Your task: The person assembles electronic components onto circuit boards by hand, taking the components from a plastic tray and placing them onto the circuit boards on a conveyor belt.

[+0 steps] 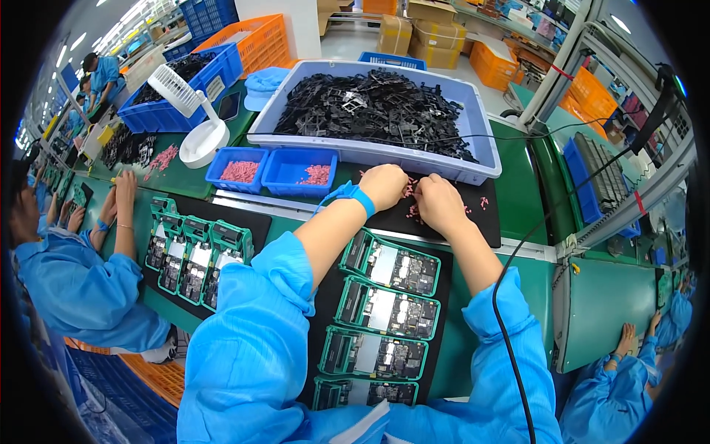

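A: Where are the hands?

B: Both on the black mat [444, 214] at 12 o'clock from the boards. The left hand [384, 186] and right hand [438, 203] are side by side, fingers curled down among the pink bits [411, 211] strewn there

A: Holding any?

B: Can't tell for either; the knuckles hide the fingertips. It looks like picking or sorting bits, so the next move likely needs a fine pinch on one piece

A: And the boards?

B: Four green-framed boards [390, 266] in a column at 6 o'clock from the hands, untouched; the lowest is cut off by the sleeves

A: More bits nearby?

B: Two blue trays [299, 172] at 9 o'clock hold pink bits. The grey bin [473, 111] behind holds black parts, too tangled to make out
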`<control>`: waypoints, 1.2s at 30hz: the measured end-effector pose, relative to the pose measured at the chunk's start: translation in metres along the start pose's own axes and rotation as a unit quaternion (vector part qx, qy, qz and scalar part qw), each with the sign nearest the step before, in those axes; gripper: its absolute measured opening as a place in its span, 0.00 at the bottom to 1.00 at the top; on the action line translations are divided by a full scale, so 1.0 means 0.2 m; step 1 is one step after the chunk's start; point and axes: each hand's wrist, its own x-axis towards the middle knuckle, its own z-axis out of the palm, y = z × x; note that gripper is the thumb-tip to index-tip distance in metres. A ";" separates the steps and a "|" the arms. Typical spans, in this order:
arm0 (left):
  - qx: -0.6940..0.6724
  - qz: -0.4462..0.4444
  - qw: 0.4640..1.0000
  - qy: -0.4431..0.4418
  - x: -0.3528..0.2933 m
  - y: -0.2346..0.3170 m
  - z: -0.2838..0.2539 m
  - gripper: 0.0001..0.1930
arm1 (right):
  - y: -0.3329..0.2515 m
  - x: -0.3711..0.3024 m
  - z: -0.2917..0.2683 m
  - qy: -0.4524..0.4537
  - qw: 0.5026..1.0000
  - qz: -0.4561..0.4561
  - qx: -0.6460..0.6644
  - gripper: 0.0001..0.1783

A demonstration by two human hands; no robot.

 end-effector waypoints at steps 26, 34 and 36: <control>0.098 0.051 0.987 -0.115 0.03 0.04 -0.08 0.04 | 0.06 -0.52 -0.06 0.104 0.991 0.077 -0.026 0.04; 0.120 0.011 0.985 -0.127 -0.01 0.07 -0.11 0.03 | -0.06 -0.59 -0.19 0.094 0.993 0.049 0.061 0.03; 0.108 -0.006 0.985 -0.132 -0.05 0.10 -0.13 0.04 | -0.11 -0.64 -0.22 0.063 0.990 0.056 0.114 0.04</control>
